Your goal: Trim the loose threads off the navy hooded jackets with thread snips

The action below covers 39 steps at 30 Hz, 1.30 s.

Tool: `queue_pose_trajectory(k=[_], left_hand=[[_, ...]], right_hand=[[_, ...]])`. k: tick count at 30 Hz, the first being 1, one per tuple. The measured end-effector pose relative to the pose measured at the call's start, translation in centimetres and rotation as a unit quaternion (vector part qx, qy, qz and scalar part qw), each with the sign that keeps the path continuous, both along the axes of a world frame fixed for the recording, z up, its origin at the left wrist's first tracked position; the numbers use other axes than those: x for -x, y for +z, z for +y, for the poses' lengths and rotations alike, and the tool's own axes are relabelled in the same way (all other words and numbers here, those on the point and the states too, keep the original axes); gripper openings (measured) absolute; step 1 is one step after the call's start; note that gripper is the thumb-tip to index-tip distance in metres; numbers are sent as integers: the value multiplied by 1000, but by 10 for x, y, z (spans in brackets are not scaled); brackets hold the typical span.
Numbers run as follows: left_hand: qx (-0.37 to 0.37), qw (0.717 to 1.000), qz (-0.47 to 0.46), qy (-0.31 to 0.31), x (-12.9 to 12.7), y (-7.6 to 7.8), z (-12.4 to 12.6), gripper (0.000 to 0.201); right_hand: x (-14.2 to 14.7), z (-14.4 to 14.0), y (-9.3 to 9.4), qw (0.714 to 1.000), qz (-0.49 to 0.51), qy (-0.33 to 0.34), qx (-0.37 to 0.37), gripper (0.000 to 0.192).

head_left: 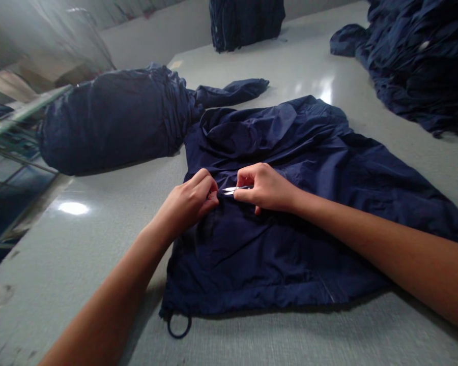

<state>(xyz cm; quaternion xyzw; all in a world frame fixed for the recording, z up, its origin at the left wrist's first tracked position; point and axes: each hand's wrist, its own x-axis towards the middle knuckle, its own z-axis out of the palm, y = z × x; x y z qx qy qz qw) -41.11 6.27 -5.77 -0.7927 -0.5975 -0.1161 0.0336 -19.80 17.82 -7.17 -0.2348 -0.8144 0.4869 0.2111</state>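
Left hand (191,201) pinches the jacket (290,223) on the worktop (80,244) while right hand (265,187) fingers grip small snips (231,190), seemingly mid-trim; the next cut needs care.

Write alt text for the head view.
Two bare hands meet on a navy garment spread on a pale table: the left hand pinches the fabric, the right hand holds small metal snips. More navy garments are piled behind.
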Motion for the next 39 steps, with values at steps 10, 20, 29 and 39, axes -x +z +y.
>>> queue_pose_trajectory(k=[10,20,29,39], left_hand=[[-3,1000,-17,6,-6,2,0,8],[13,998,-37,39,-6,0,0,8],[-2,996,-62,68,2,9,0,31],[-12,997,-16,77,-27,16,-17,36]], right_hand=[[0,-2,1,997,23,20,-67,14],[-1,-1,1,996,39,23,-71,17],[-4,-4,5,995,72,57,-39,16],[-158,39,118,973,191,-129,17,20]])
